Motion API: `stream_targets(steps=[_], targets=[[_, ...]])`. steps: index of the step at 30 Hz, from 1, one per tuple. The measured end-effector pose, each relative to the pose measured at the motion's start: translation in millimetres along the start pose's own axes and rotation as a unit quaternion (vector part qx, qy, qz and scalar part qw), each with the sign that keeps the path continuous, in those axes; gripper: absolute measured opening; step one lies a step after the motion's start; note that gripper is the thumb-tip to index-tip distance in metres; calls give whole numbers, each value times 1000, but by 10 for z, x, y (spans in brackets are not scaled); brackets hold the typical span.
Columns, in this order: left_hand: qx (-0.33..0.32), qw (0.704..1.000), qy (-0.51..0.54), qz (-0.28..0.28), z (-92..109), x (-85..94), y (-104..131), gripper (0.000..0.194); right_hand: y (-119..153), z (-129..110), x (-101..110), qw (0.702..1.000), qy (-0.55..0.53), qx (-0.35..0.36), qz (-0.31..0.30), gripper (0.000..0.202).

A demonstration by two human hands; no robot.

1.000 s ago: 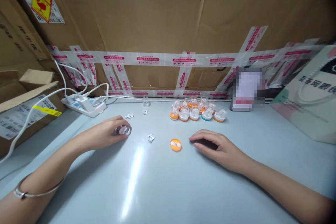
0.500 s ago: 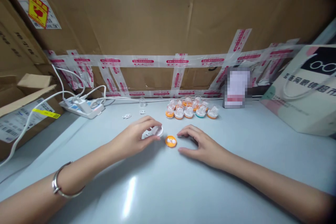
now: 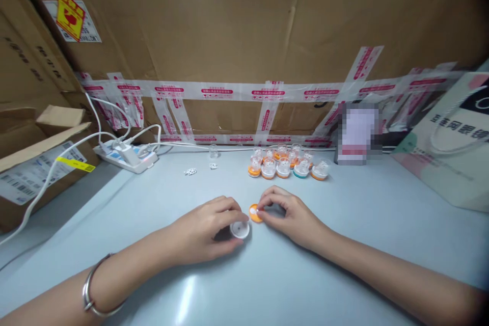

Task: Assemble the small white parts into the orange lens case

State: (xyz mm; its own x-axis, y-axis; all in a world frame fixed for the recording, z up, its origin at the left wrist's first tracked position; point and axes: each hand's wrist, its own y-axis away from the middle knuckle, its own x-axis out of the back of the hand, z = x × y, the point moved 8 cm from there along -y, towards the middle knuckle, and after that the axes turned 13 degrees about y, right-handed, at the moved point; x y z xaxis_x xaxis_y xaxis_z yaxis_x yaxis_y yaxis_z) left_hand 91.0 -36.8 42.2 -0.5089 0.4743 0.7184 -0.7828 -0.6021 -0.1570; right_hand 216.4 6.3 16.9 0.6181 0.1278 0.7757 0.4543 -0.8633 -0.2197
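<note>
My left hand (image 3: 208,229) is curled around a white round toy base (image 3: 239,231), its flat face with a small centre hole turned toward me. Just beyond it, a shallow orange cap (image 3: 253,217) lies on the table with small white pieces in it. The thumb and fingertips of my right hand (image 3: 292,214) pinch together at the cap's right side, over the white pieces. What lies between those fingertips is too small to make out. Farther back are two white spotted pieces (image 3: 190,171) and a clear dome (image 3: 214,152), standing apart.
Several clear-domed toys (image 3: 283,167) with orange or teal bases cluster toward the back. Behind them stands a large taped cardboard box (image 3: 214,35). A power strip (image 3: 128,157) with white cables is at left, a blurred phone (image 3: 357,135) and a paper bag (image 3: 446,147) at right.
My left hand has brought the white base nearer to me and turned its face up. My right hand has moved left onto the orange cap, and its fingers have closed. The view has shifted slightly.
</note>
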Motion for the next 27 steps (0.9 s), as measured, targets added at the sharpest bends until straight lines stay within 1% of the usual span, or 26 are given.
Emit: stream_targets(steps=[4,8,10,11,12,13,14,16,17,18,19,20,21,23,25,27], targets=[[0,1000,-7,-20,-1,-80,9,31,-17,3,-5,1000,4,2,-12,5],[-5,999,-23,-26,46,-123,-11,36,-23,-9,6,1000,2,11,-26,4],[-8,999,-33,-23,61,-29,-11,38,-22,-5,7,999,0,14,-34,4],[-1,999,-41,-13,37,80,5,35,-21,-1,6,999,-1,15,-38,4],[15,998,-53,4,-20,236,39,30,-19,6,6,999,-1,15,-41,4],[45,996,-71,26,-122,434,100,25,-16,12,5,999,-2,15,-42,4],[88,990,-93,54,-268,670,190,23,-13,19,7,999,-2,15,-42,4],[203,963,-153,93,-656,1156,458,21,-6,28,6,999,-1,17,-40,4],[266,942,-177,99,-873,1370,620,19,-3,28,5,999,1,19,-38,4],[325,923,-182,91,-1088,1529,779,18,-1,27,4,999,2,22,-36,4],[350,915,-180,85,-1247,1642,893,18,1,25,2,999,3,24,-35,4],[364,912,-170,77,-1379,1709,976,19,2,22,-1,999,4,27,-35,5],[376,912,-149,69,-1488,1730,1032,21,2,18,-2,999,3,29,-34,5],[387,912,-119,65,-1620,1704,1066,26,2,2,5,999,4,33,-31,5],[394,911,-103,66,-1679,1634,1039,29,4,-23,19,999,5,37,-28,5],[395,911,-99,67,-1697,1570,991,29,9,-41,38,999,8,34,-27,5]])
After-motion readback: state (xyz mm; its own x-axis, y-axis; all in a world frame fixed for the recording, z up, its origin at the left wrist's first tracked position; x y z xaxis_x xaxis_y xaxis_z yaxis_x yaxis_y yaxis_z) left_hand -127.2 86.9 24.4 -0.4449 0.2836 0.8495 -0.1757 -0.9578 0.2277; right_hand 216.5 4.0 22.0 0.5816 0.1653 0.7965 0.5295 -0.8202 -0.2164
